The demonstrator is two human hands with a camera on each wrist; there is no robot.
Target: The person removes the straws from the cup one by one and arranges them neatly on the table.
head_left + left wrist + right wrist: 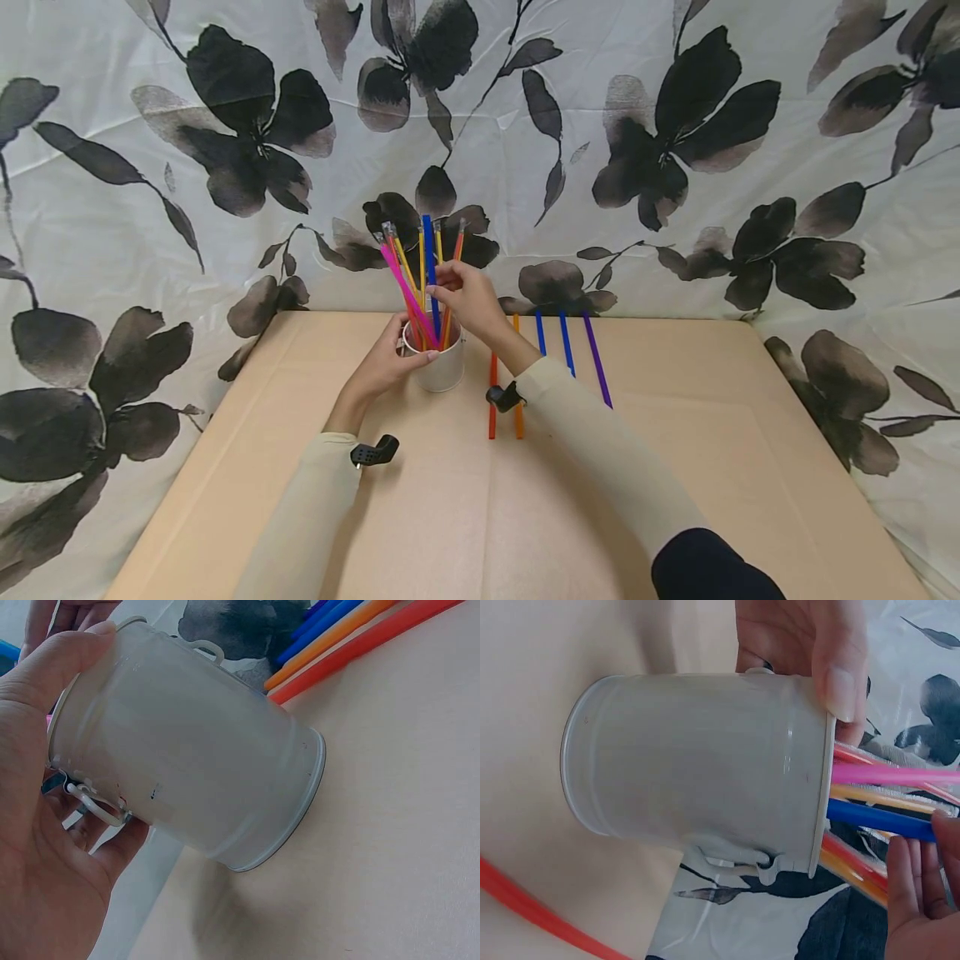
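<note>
At the left, the person's left hand (382, 358) has its fingers curled round an off-white cylindrical cup with small looped side handles (442, 371), the thumb along its outside near the rim. The cup is on the pale tan bench (675, 475), near its far edge; I cannot tell whether its base sits flat. From its mouth rise a flat bright-pink stick (408, 294), leaning left, slim yellow and red-orange pencil-like rods (458, 246), and a long flat blue stick (427, 242). The right hand (476, 300) pinches this blue stick above the rim, its lower part inside the mouth. Further right on the bench lie a red stick (492, 423), an orange stick (519, 423), two more blue sticks (541, 333) (566, 342) and a purple stick (597, 358), partly under the right forearm.

To handle the blue stick well, I would keep it in line with the cup's wall, let it slide past the crowded rods without snagging, and keep the left grip firm, since a sideways push might tip the cup.

Counted: one cup; one pink stick; three blue sticks in all; one red, one orange and one purple; several slim rods, overlapping too much to number surely.
</note>
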